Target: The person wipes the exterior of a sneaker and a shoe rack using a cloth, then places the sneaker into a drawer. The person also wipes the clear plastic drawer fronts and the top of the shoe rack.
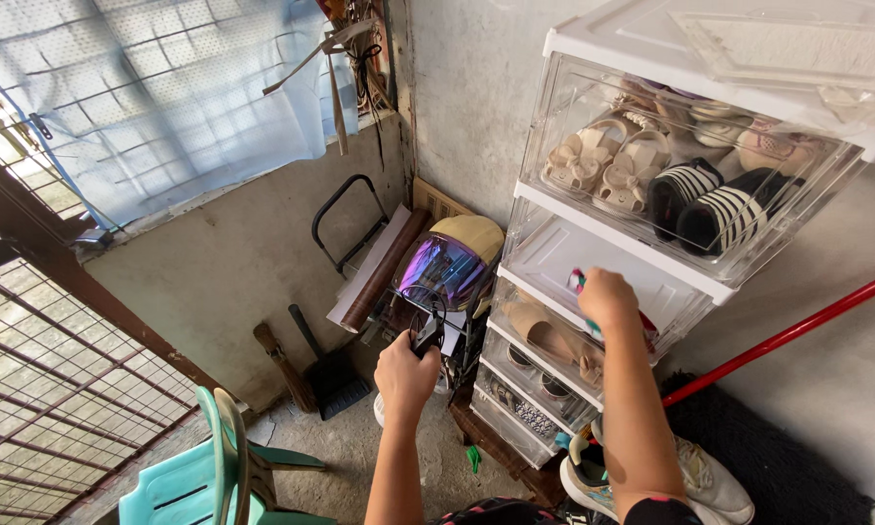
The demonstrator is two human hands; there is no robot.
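Note:
My right hand [608, 297] reaches into an open drawer [564, 255] of a clear stacked shoe cabinet [651, 204] and is closed on a small colourful item that is mostly hidden by the fingers. My left hand [405, 372] is raised in front of me, gripping a small dark object with a cord or strap [428, 331]. Above the open drawer, another drawer holds beige sandals [603, 165] and black-and-white striped slides [710, 204]. Lower drawers hold more shoes [549, 340].
A helmet with a mirrored purple visor [447, 267] rests on clutter left of the cabinet. A red pole [797, 331] leans on the wall. Sneakers [695, 481] lie on a black mat. A teal plastic chair [214, 467], dustpan [331, 374] and metal gate [39, 379] are at left.

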